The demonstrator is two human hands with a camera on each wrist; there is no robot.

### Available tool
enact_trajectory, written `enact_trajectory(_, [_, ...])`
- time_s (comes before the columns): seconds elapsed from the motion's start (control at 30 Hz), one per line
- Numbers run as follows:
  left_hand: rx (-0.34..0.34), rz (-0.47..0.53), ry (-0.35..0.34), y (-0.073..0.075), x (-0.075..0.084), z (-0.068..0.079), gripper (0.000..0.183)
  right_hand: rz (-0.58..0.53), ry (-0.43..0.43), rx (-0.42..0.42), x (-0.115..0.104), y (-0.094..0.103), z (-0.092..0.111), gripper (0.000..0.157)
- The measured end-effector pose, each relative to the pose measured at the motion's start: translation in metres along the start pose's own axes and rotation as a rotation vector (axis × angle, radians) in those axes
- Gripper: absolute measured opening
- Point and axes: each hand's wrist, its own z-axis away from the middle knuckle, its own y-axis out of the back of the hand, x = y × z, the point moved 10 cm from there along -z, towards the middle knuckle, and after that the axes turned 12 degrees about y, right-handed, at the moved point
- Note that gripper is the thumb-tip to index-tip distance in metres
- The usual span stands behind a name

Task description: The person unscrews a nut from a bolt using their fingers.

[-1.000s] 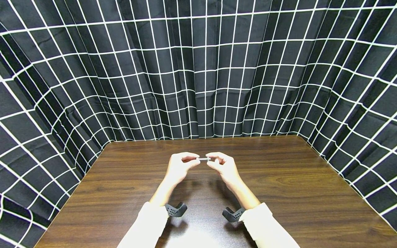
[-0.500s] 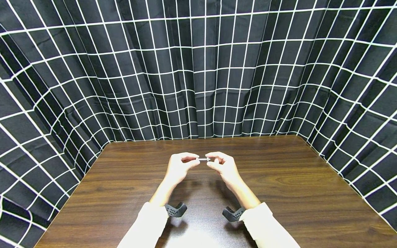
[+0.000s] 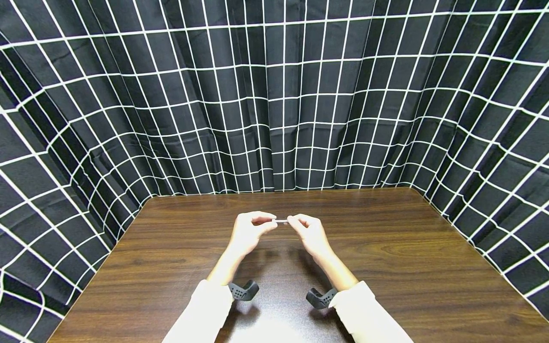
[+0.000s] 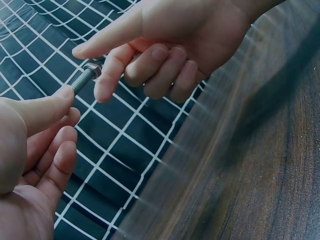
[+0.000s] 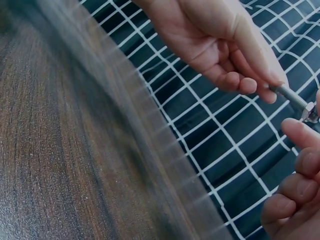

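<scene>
A small silvery threaded bolt [image 3: 280, 221] is held level between the two hands, above the table. My left hand [image 3: 248, 232] pinches its left end between thumb and forefinger, so that end is mostly hidden. On the right end sits a metal nut [image 4: 94, 66], plain in the left wrist view and near the edge in the right wrist view. Thumb and forefinger of my right hand [image 3: 313, 237] close on the nut from either side and cover it in the head view. The other fingers of the right hand are curled.
A dark brown wooden table [image 3: 171, 247] lies under both hands. Black curtains [image 3: 283, 109] with a white grid stand around its back and sides. Each wrist wears a dark camera mount [image 3: 243, 289], just beyond a pale sleeve [image 3: 201, 312].
My right hand's thumb and forefinger have shifted and come closer together over the nut, which showed between them before. The left hand and the bolt stay about where they were.
</scene>
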Motion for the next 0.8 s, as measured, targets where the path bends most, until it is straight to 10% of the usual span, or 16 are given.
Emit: enact_trajectory(0.8, [-0.031, 0.031, 0.016, -0.003, -0.02, -0.009, 0.017, -0.144, -0.014, -0.002, 0.006, -0.001, 0.001, 0.017])
